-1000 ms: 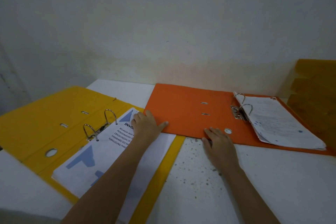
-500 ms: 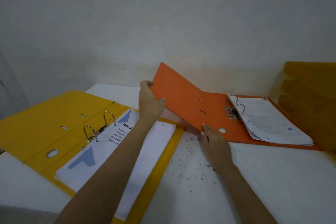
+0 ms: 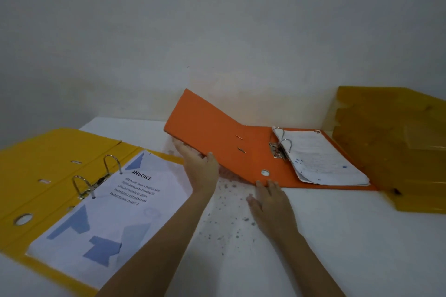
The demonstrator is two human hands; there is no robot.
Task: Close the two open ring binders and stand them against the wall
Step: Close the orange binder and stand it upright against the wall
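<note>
White surface (image 3: 337, 236) by the wall: left hand (image 3: 200, 169) grips the orange binder (image 3: 217, 132) cover, tilted up; right hand (image 3: 270, 205) lies flat, empty, at its edge. Yellow binder (image 3: 48, 159) sheet reads "INVOICE".

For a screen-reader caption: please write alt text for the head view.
A person's left hand lifts the orange binder's cover while the right hand rests at its front edge. A yellow binder lies open to the left on the white table.

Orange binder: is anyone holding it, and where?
Yes: the left hand grips the orange binder at its raised cover's front edge; the right hand only touches its spine.
</note>
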